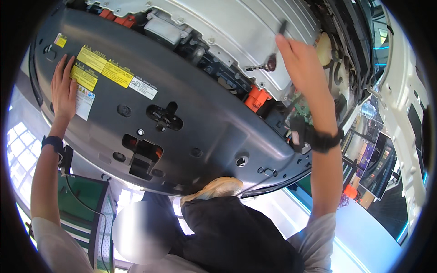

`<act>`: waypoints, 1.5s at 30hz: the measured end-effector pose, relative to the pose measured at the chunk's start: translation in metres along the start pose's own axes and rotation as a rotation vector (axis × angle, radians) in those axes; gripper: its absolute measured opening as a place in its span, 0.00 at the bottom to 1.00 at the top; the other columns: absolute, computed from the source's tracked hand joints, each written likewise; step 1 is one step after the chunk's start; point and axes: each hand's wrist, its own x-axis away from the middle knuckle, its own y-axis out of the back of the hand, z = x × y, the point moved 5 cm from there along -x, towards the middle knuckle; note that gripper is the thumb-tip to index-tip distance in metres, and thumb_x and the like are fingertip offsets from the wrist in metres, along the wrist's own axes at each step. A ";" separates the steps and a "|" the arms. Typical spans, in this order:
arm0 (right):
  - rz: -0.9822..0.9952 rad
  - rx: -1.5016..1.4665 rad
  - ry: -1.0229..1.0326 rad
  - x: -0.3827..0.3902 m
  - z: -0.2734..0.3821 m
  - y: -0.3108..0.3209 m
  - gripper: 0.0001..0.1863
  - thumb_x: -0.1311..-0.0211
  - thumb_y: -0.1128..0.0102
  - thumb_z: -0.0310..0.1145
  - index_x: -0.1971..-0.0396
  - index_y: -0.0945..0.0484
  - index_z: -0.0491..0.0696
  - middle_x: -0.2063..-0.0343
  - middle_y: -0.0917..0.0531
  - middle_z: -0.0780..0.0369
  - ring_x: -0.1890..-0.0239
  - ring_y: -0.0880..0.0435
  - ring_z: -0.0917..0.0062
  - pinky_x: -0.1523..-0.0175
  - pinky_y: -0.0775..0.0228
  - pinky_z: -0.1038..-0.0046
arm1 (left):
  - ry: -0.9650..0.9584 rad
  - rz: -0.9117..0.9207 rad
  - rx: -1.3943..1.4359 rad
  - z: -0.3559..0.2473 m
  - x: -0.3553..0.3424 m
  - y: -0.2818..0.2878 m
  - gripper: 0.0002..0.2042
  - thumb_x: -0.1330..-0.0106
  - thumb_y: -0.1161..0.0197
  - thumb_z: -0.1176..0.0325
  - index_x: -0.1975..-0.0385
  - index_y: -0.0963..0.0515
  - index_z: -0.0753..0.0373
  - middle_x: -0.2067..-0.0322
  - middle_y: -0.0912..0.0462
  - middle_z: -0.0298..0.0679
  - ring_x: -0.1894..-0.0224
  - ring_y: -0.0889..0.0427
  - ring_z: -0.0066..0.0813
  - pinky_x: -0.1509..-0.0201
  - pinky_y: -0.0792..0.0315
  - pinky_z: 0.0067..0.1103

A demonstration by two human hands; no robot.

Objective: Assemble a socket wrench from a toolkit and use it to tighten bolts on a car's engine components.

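Above the silver ribbed cover [248,27], the right hand [300,63] was closed about a dark handle [283,27], whose end projected past the fingers; the inner side of the grip was hidden. Just beside the hand, a steel shaft with a rounded, dark head [271,63] pointed left over the cover; whether shaft and handle formed one tool could not be determined. Judged by appearance, the handle was rigid, fairly light and liable to slip if oily, and was best held along its length, clear of the head. The left hand [64,91] lay with fingers spread on the smooth, curved black panel [209,136], beside yellow labels [117,73]. An orange connector [257,98] sat between panel and cover. Beyond stood a white body frame [396,77] at right, a green cabinet [82,193] at lower left and bright windowpanes [20,141].
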 end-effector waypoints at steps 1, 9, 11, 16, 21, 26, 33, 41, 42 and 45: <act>0.025 -0.161 -0.042 -0.012 0.011 -0.001 0.24 0.34 0.57 0.46 0.76 0.24 0.39 0.79 0.22 0.50 0.71 0.23 0.54 0.65 0.33 0.58 | 0.001 -0.001 0.005 -0.002 -0.001 0.002 0.25 0.36 0.59 0.61 0.37 0.40 0.53 0.35 0.44 0.39 0.33 0.46 0.41 0.30 0.53 0.33; 0.424 0.249 0.293 0.107 0.066 -0.075 0.16 0.43 0.43 0.44 0.72 0.25 0.44 0.70 0.21 0.58 0.72 0.20 0.62 0.71 0.26 0.65 | 0.046 0.046 -0.030 0.000 0.010 0.007 0.25 0.37 0.59 0.61 0.37 0.40 0.52 0.34 0.45 0.38 0.32 0.48 0.40 0.30 0.54 0.34; 0.371 0.193 0.223 0.101 0.022 -0.084 0.16 0.45 0.41 0.42 0.68 0.25 0.43 0.65 0.21 0.57 0.68 0.20 0.64 0.68 0.26 0.65 | 0.035 0.043 -0.026 -0.003 0.004 0.006 0.25 0.37 0.60 0.61 0.37 0.39 0.51 0.34 0.44 0.37 0.32 0.47 0.39 0.31 0.54 0.34; 0.059 -0.168 0.123 0.126 0.018 -0.114 0.20 0.50 0.35 0.36 0.60 0.27 0.41 0.53 0.25 0.55 0.56 0.23 0.63 0.54 0.31 0.61 | 0.007 0.000 0.038 -0.002 0.000 0.004 0.25 0.36 0.59 0.60 0.37 0.39 0.49 0.35 0.43 0.36 0.33 0.45 0.39 0.32 0.52 0.34; 0.009 -0.264 0.303 0.218 0.040 -0.150 0.22 0.54 0.32 0.41 0.58 0.25 0.48 0.46 0.30 0.57 0.47 0.31 0.61 0.44 0.39 0.57 | -0.012 -0.032 0.041 0.005 -0.004 0.005 0.24 0.36 0.58 0.60 0.37 0.38 0.47 0.36 0.41 0.35 0.34 0.42 0.39 0.33 0.50 0.33; 0.275 -0.240 0.501 0.236 0.066 -0.162 0.23 0.57 0.32 0.46 0.60 0.23 0.51 0.47 0.29 0.58 0.48 0.30 0.68 0.45 0.39 0.59 | -0.035 -0.019 0.069 0.000 0.000 0.001 0.24 0.35 0.58 0.59 0.38 0.38 0.48 0.36 0.41 0.35 0.35 0.41 0.39 0.34 0.49 0.33; 0.330 -0.243 0.525 0.246 0.085 -0.170 0.15 0.56 0.38 0.38 0.66 0.22 0.49 0.56 0.26 0.61 0.51 0.30 0.69 0.47 0.38 0.63 | -0.033 -0.036 0.057 0.006 0.005 -0.003 0.24 0.36 0.57 0.60 0.38 0.37 0.48 0.36 0.40 0.36 0.36 0.41 0.40 0.35 0.47 0.34; 0.358 -0.074 0.657 0.256 0.097 -0.170 0.06 0.60 0.42 0.32 0.80 0.23 0.47 0.60 0.24 0.63 0.47 0.31 0.66 0.53 0.35 0.65 | -0.066 -0.142 0.110 -0.002 0.006 0.011 0.23 0.38 0.52 0.62 0.40 0.34 0.49 0.38 0.37 0.37 0.37 0.38 0.40 0.36 0.45 0.31; 0.311 -0.090 0.612 0.256 0.093 -0.161 0.06 0.61 0.40 0.33 0.80 0.24 0.48 0.60 0.24 0.64 0.46 0.32 0.65 0.52 0.34 0.64 | -0.071 -0.200 0.125 0.006 0.004 0.015 0.21 0.38 0.50 0.62 0.43 0.32 0.51 0.44 0.29 0.40 0.42 0.32 0.40 0.39 0.40 0.31; 0.311 -0.140 0.466 0.260 0.082 -0.148 0.07 0.63 0.37 0.30 0.80 0.24 0.48 0.60 0.24 0.63 0.47 0.31 0.62 0.48 0.35 0.63 | 0.103 -0.067 0.199 -0.011 0.001 0.013 0.23 0.45 0.50 0.63 0.46 0.31 0.58 0.42 0.35 0.44 0.39 0.39 0.45 0.37 0.44 0.36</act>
